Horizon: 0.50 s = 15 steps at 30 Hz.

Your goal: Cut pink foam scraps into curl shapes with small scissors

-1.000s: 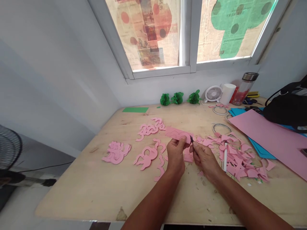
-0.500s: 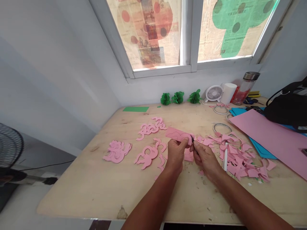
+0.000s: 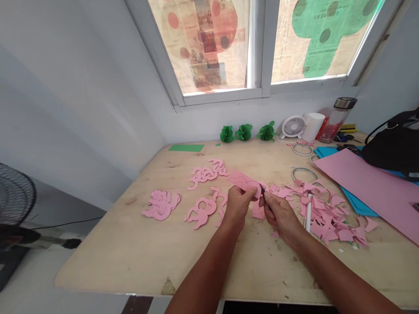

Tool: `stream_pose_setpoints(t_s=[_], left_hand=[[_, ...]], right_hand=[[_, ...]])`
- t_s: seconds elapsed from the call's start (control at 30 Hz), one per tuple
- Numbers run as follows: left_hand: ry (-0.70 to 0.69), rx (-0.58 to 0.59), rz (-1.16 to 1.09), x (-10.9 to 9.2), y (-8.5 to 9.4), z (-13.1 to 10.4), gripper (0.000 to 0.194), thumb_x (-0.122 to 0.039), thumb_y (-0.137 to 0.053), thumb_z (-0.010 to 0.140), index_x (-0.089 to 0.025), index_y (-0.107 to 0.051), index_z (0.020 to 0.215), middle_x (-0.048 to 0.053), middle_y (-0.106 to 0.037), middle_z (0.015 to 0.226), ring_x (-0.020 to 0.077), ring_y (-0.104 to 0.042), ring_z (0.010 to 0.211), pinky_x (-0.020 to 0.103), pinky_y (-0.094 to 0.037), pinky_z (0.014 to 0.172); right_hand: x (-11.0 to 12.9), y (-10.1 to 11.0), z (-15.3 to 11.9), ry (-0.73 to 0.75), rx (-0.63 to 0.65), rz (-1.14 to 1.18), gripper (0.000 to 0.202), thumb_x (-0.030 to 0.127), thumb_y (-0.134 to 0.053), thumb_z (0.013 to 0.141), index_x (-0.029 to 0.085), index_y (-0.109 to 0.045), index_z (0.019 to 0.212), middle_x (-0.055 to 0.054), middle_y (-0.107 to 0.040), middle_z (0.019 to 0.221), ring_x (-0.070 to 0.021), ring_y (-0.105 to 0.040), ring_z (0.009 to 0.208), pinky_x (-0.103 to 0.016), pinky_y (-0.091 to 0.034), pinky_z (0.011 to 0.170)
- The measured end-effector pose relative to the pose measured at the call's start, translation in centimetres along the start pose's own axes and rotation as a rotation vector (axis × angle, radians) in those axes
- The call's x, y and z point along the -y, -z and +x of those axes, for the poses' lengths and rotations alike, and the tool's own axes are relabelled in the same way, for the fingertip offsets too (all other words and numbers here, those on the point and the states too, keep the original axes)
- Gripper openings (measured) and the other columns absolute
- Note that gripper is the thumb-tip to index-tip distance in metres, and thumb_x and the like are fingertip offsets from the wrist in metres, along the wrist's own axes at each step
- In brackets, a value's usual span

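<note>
My left hand (image 3: 238,201) pinches a pink paper piece (image 3: 238,178) with curved lines drawn on it, thumb on top. Against the paper's right edge lie the dark blades of small scissors (image 3: 262,192). My right hand (image 3: 278,211) is closed around their handles, which its fingers mostly hide. Beneath the hands, another pink paper piece (image 3: 258,210) rests on the table. To the left are curly pink cut-outs (image 3: 205,210), more of them (image 3: 206,173) farther back, and a stacked group (image 3: 161,205). A heap of pink scraps (image 3: 330,218) spreads beside my right hand.
A white pen (image 3: 308,213) lies on the scraps. Tape rings (image 3: 304,174), a large pink sheet (image 3: 356,183), blue sheets (image 3: 358,203) and a black bag (image 3: 393,146) occupy the right. Green paper balls (image 3: 244,132), a small fan (image 3: 293,127) and a glass bottle (image 3: 337,120) line the wall.
The pink paper has tilted slightly in my left hand, and my left wrist has shifted a little. Both hands keep their hold. The whole view has moved slightly.
</note>
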<state>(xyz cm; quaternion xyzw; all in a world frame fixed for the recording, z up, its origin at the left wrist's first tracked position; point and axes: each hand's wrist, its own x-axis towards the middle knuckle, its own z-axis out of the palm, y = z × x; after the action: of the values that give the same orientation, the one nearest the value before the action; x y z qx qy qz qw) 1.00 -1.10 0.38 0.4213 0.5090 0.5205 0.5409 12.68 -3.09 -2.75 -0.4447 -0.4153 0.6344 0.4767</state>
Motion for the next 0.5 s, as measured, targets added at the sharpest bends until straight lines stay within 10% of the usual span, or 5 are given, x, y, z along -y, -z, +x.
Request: stream_pose_setpoints(t_s=[0.5], left_hand=[[-0.002, 0.000, -0.093, -0.07, -0.24, -0.07, 0.016, -0.024, -0.062, 0.062, -0.013, -0.054, 0.054, 0.000, -0.052, 0.050, 0.0096, -0.047, 0.051, 0.023, -0.038, 0.055]], right_hand=[[-0.05, -0.08, 0.04, -0.014, -0.011, 0.004, 0.038, 0.051, -0.048, 0.081, 0.016, -0.052, 0.068, 0.010, -0.028, 0.041, -0.0038, -0.016, 0.036, -0.020, -0.009, 0.036]])
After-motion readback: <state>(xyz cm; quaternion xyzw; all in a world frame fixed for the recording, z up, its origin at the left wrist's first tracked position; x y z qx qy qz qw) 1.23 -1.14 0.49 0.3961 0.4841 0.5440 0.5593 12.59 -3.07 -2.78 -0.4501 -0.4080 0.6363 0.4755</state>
